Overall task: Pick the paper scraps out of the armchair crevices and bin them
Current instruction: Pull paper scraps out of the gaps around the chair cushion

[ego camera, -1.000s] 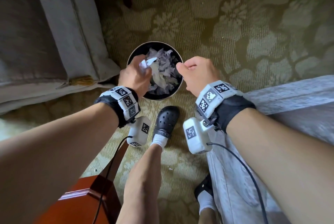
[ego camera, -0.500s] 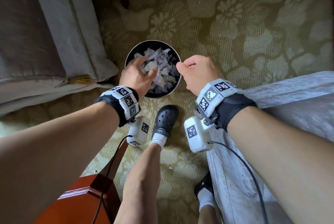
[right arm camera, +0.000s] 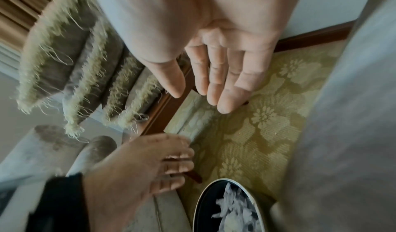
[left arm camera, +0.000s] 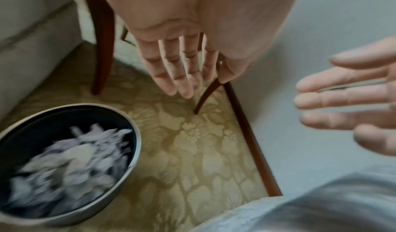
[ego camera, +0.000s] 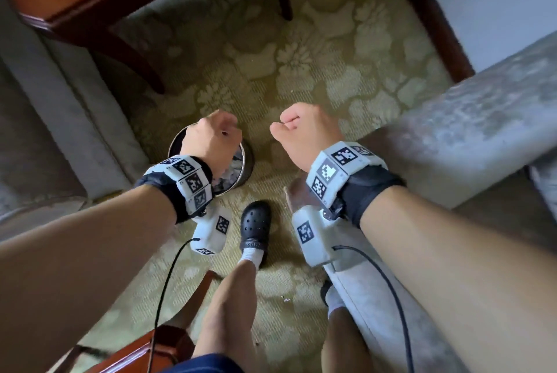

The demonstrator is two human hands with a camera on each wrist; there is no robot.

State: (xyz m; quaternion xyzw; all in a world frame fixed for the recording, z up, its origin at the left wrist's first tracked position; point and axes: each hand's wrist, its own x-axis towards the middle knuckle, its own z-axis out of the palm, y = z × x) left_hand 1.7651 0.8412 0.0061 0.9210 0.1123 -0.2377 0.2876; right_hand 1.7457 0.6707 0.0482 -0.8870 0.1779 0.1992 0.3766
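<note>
Returning to armchair [ego camera: 470, 137] crevices seemed next; both hands empty, left hand [left arm camera: 182, 62] and right hand [right arm camera: 218, 76] fingers relaxed. Bin [left arm camera: 133, 152] held scraps [left arm camera: 70, 157]. Advice: probe seams deep, pinch firmly.

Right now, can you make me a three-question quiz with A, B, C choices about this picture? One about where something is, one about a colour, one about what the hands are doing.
1. Where is the bin?
A. on the carpet
B. on the armchair
C. on the wooden table

2. What colour is the shoe?
A. red
B. black
C. yellow

3. What are the hands holding?
A. a paper scrap each
B. the bin
C. nothing

Answers:
1 A, the bin stands on the flowered carpet.
2 B, the shoe is black with a white sock above.
3 C, the wrist views show the left hand and right hand with straight fingers and no paper; the paper scraps lie in the bin.
</note>
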